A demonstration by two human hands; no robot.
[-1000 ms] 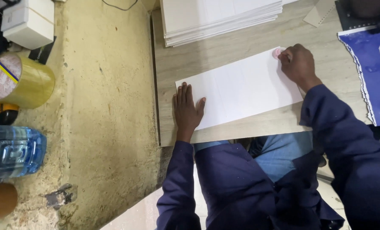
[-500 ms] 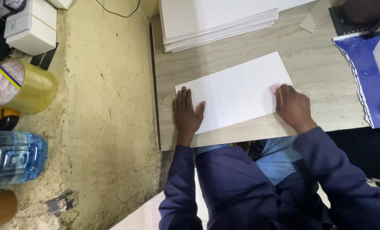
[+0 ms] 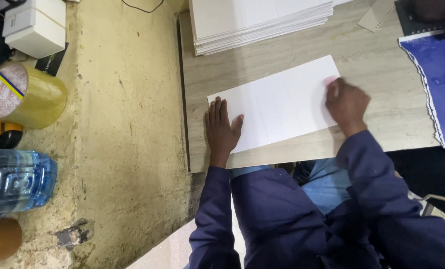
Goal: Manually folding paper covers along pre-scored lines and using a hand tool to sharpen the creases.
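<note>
A white sheet of card (image 3: 277,104) lies flat on the wooden table (image 3: 262,65). My left hand (image 3: 221,129) presses flat on the sheet's near left corner, fingers together. My right hand (image 3: 346,103) is closed around a small pink eraser (image 3: 330,80) and rests on the sheet's right edge; the hand is blurred. Both arms wear dark blue sleeves.
A stack of white sheets (image 3: 257,20) sits at the table's far side. A blue sheet with a scalloped edge (image 3: 432,84) lies at right. On the rough surface at left stand a roll of tape (image 3: 25,94), a water bottle (image 3: 13,182) and a white box (image 3: 35,25).
My right hand slid from the sheet's far right corner down its right edge and is now back up toward the corner. The left hand stayed pressed on the sheet.
</note>
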